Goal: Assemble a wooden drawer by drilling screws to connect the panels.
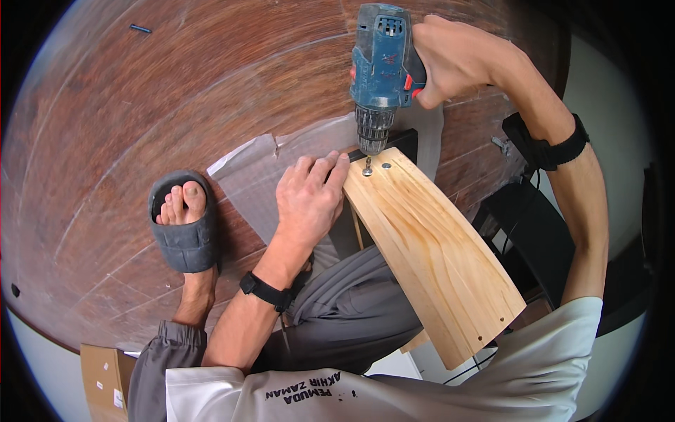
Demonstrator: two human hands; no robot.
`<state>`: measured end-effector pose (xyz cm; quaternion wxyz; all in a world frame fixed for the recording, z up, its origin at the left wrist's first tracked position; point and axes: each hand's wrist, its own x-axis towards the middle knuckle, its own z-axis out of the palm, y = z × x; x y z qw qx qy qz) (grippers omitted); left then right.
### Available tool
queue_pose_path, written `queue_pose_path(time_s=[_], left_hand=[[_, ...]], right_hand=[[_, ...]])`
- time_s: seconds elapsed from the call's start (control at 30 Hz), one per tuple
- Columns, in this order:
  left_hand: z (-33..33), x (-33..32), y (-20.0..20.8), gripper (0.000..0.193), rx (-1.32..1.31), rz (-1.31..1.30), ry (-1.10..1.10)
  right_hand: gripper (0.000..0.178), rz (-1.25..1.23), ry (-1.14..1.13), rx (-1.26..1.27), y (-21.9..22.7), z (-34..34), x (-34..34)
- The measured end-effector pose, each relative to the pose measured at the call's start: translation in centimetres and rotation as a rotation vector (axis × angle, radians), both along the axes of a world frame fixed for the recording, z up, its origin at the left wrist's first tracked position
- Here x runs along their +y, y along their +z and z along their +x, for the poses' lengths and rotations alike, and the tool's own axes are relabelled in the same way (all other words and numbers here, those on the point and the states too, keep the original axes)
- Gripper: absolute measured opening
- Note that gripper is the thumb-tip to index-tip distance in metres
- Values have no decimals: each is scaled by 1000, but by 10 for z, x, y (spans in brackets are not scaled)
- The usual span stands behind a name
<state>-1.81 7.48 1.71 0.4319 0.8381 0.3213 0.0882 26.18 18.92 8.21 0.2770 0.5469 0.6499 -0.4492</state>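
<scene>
A blue cordless drill (380,70) points down toward the far end of a pale wooden board (436,253). My right hand (453,60) is wrapped around its handle, near the red trigger. The bit reaches a screw (367,171) at the board's far left corner. A second screw head (386,166) lies flush beside it. My left hand (313,193) grips that same corner, fingers bent over the edge next to a black bar (406,143); the thumb is hidden. Two small holes show at the board's near end.
A white foam sheet (249,179) lies under the work on the brown wood floor (140,126). A loose bolt (500,145) and a black object (534,225) are at right. My sandal (184,243) stands at left, a cardboard box (102,380) lower left.
</scene>
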Motion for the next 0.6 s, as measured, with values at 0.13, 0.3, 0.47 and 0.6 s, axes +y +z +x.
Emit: queue_pose_path(time_s=[0.13,0.3,0.47,0.6], left_hand=[[2,2,2,41,16,-62,55],[3,4,5,39,64,-161,91],[4,6,8,39,94,-204,76],[5,5,7,38,129,-195,61]], right_hand=[[28,138,78,29,-4,7,-9],[30,65,86,-19,5,-5,1],[32,263,70,99,2,0,-12],[33,142,120,50,0,-2,-9]])
